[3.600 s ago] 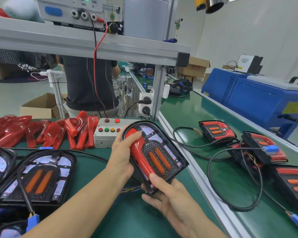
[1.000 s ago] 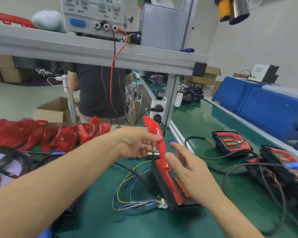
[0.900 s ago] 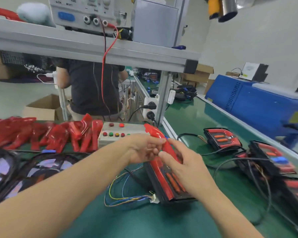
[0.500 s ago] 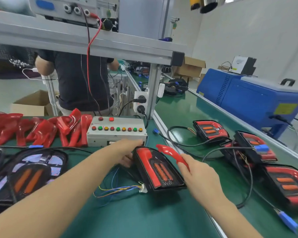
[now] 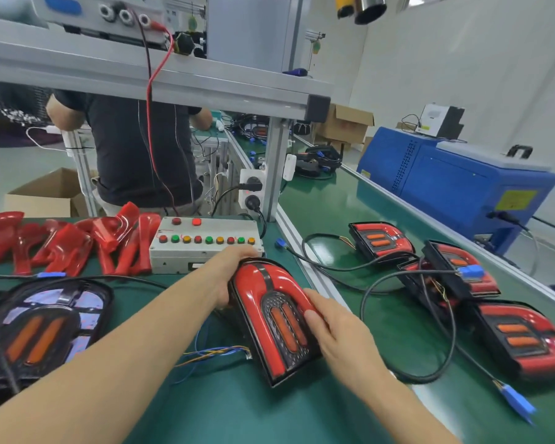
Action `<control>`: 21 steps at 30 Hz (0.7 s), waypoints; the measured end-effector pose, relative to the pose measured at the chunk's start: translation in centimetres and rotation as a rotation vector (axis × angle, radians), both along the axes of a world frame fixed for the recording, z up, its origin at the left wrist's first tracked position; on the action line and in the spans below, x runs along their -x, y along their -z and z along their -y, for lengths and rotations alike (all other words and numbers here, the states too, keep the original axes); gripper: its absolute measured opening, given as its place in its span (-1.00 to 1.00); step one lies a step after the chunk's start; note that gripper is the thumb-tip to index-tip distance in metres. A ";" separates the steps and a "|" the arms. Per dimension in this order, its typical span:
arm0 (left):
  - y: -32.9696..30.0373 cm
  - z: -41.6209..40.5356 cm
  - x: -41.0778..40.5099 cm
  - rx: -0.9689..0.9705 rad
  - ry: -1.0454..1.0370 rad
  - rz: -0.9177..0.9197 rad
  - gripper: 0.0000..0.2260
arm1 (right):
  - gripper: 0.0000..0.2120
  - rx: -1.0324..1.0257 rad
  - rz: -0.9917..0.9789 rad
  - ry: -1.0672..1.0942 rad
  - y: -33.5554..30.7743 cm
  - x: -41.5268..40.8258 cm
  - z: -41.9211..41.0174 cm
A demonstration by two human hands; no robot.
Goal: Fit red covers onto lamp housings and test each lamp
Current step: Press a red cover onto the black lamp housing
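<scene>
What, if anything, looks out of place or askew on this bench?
Nothing looks damaged or spilled. The lamp under both hands lies slanted on the green mat with loose coloured wires trailing from its left side. The finished lamps on the right overlap in a tangle of black cable.

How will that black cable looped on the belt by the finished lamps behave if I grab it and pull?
The black cable lies in loose curves, so it is probably floppy and would trail rather than lift as one piece. It crosses the finished lamps, so pulling may drag or snag them. Its blue plug would likely swing.
</scene>
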State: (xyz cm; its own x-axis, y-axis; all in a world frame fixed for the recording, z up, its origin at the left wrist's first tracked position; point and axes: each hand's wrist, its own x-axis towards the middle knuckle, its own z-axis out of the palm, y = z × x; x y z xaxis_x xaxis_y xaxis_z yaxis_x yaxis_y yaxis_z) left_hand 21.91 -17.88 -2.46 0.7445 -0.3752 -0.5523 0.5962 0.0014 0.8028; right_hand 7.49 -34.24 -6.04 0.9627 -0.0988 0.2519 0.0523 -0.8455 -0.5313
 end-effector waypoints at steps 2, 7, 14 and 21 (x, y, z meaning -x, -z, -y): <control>-0.1 0.1 0.3 -0.024 0.045 0.056 -0.73 | -0.67 -0.039 0.007 0.012 -0.1 0.0 0.1; -0.2 -1.1 0.8 -0.049 0.130 0.130 -0.52 | -0.70 -0.571 -0.108 -0.041 -1.0 0.5 -0.1; -0.6 -2.2 0.9 -0.022 0.121 0.171 -0.61 | -0.67 -0.986 -0.444 -0.087 -1.8 0.3 0.2; -1.0 -2.4 1.0 -0.028 0.112 0.200 -0.59 | -0.78 -1.000 -0.310 -0.040 -1.1 0.6 -0.5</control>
